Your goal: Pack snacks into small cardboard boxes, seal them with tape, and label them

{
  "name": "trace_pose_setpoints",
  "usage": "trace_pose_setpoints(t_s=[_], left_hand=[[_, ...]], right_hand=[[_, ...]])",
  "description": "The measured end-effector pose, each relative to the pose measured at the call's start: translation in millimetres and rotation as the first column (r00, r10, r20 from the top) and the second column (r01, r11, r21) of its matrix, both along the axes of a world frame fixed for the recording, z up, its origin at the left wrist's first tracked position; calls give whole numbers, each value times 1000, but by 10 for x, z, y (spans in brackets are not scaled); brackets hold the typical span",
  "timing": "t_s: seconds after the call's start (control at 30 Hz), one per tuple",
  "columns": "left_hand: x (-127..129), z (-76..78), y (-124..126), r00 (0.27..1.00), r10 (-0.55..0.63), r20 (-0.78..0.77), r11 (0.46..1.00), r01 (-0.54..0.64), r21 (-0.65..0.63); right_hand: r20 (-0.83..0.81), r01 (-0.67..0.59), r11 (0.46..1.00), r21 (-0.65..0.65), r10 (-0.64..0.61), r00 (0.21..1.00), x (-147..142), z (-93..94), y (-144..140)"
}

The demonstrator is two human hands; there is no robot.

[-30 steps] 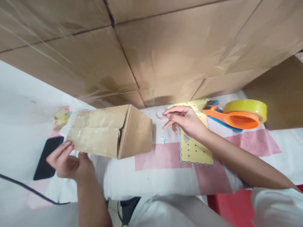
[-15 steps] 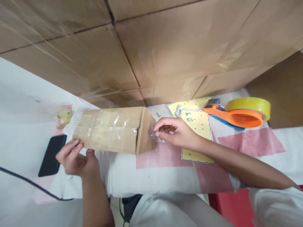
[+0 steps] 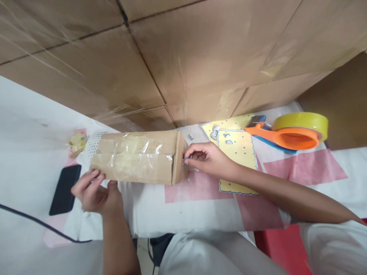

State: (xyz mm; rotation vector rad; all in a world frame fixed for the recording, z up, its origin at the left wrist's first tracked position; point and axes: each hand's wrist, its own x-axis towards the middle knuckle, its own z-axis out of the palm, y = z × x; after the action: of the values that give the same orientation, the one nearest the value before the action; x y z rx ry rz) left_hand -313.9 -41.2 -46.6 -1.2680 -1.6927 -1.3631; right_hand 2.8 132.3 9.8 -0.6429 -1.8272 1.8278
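Brown cardboard takes up much of the head view: a taped box lies left of the middle on the cloth-covered table, its long side running left to right. The left hand lightly grips its near left corner, fingertips over the edge and thumb against the near side, which seems to keep it steady. At the box's right end, the right hand pinches a small piece (blue-edged, otherwise too small to make out) between thumb and forefinger; whether the piece touches the cardboard I cannot tell. More small pieces rest on yellow sheets beyond the right hand, probably for easy reach. Farther right, an orange tape dispenser and a yellow tape roll lie together, apparently out of the way. Left of the left hand is a dark phone; a perforated white basket sits at the box's left end. Large cartons wall off the far side.
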Motion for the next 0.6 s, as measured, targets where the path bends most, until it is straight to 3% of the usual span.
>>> trace_pose_setpoints(t_s=[0.17, 0.3, 0.4, 0.6], left_hand=[[23, 5, 0, 999, -38, -7, 999, 38, 10], [66, 0, 4, 999, -30, -37, 999, 29, -24], [106, 5, 20, 998, -43, -54, 999, 43, -16], [156, 41, 74, 986, -162, -38, 986, 163, 25]], right_hand=[[-1, 66, 993, -102, -67, 998, -17, -20, -23], [49, 283, 959, -32, -281, 958, -27, -88, -112], [-16, 359, 933, 12, -359, 933, -34, -181, -265], [-51, 262, 965, 2, -261, 964, -39, -304, -453]])
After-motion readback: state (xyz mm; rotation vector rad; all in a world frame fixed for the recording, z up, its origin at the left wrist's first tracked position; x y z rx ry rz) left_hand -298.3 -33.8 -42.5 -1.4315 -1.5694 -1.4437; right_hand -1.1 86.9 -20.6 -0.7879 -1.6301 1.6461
